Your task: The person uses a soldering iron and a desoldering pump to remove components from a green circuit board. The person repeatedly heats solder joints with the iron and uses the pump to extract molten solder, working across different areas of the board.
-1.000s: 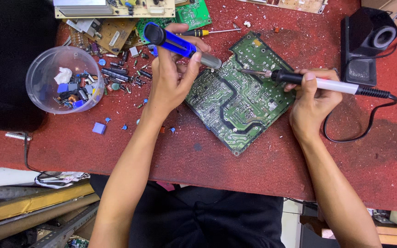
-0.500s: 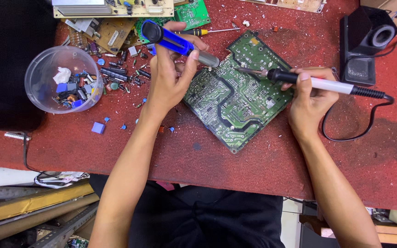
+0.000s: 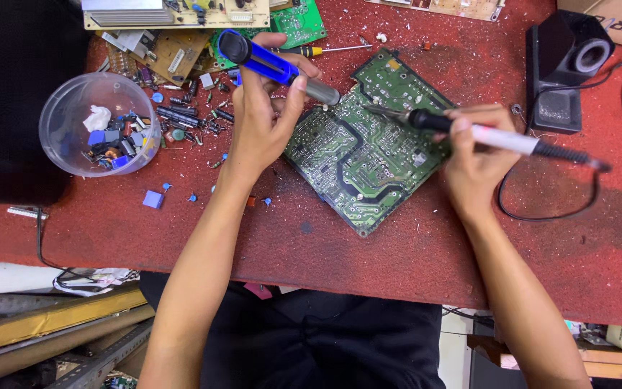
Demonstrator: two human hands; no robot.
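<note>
Change: since half a second ago the left hand (image 3: 264,119) has barely shifted, and the blue-and-grey desoldering pump (image 3: 275,68) keeps its slant; the right hand (image 3: 473,155) has brought the iron's tip slightly further in over the board.
Left hand: fingers curled around the pump's blue barrel, thumb on its upper side; the grey nozzle end points down-right to the top-left edge of the board.
Right hand: closed in a pen grip on the soldering iron with a black collar and white handle (image 3: 484,133), held nearly level, its metal tip over the upper middle of the board. Whether the tip actually touches the solder I cannot tell from this height.
Board: the green rectangular printed circuit board (image 3: 365,144) lies solder side up, turned diagonally on the worn red-covered desk (image 3: 368,266), between the two hands.
Cable: the iron's black cord (image 3: 548,212) loops on the desk right of the right wrist.
Left of desk: a clear round plastic bowl (image 3: 98,122) holding small blue, black and white parts; loose components (image 3: 188,115) are scattered between it and the left hand.
Top edge: more circuit boards (image 3: 181,14) and a yellow-handled screwdriver (image 3: 329,50) just above the pump.
Top right: a black stand with a round opening (image 3: 566,65), well apart from the board.
</note>
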